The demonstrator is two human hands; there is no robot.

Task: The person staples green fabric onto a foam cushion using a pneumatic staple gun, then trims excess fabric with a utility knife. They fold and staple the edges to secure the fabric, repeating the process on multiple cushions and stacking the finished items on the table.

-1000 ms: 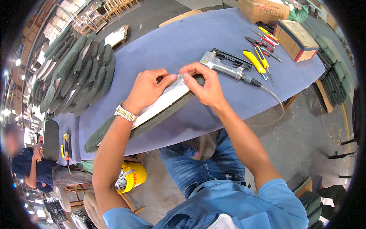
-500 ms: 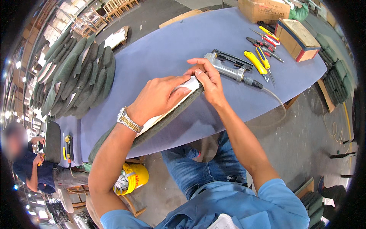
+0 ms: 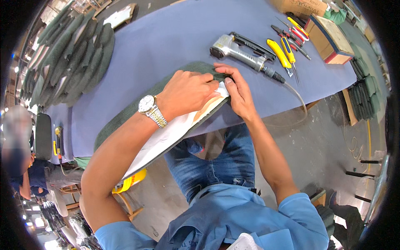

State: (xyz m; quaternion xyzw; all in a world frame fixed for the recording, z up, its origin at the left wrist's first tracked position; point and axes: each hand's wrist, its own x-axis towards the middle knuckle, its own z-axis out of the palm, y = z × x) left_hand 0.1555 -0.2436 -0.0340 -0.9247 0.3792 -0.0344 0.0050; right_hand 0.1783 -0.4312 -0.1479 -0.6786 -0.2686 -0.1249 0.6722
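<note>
A long pad covered in dark green fabric [image 3: 129,114] lies aslant at the table's near edge, with part of it jutting over the edge. Its upturned side shows a white lining [image 3: 156,143] and a strip of bare wood-coloured board [image 3: 207,109] near the right end. My left hand [image 3: 188,93], watch on the wrist, has its fingers bent closed on the lining and fabric at that end. Across from it, my right hand [image 3: 238,91] grips the pad's end corner, thumb on top. Beyond the hands rests a silver and black staple gun [image 3: 243,54] with an air hose.
A yellow utility knife [image 3: 279,53], a screwdriver [image 3: 288,50] and pliers [image 3: 285,34] lie right of the staple gun. Behind them stand a box [image 3: 330,39] and a carton [image 3: 300,6]. Stacked green pads [image 3: 68,58] fill the far left; a person works beyond the left end.
The pad has tipped so that more of its white lining and green fabric shows. Both hands remain at its right end, slightly nearer the right. The view has shifted a little.
</note>
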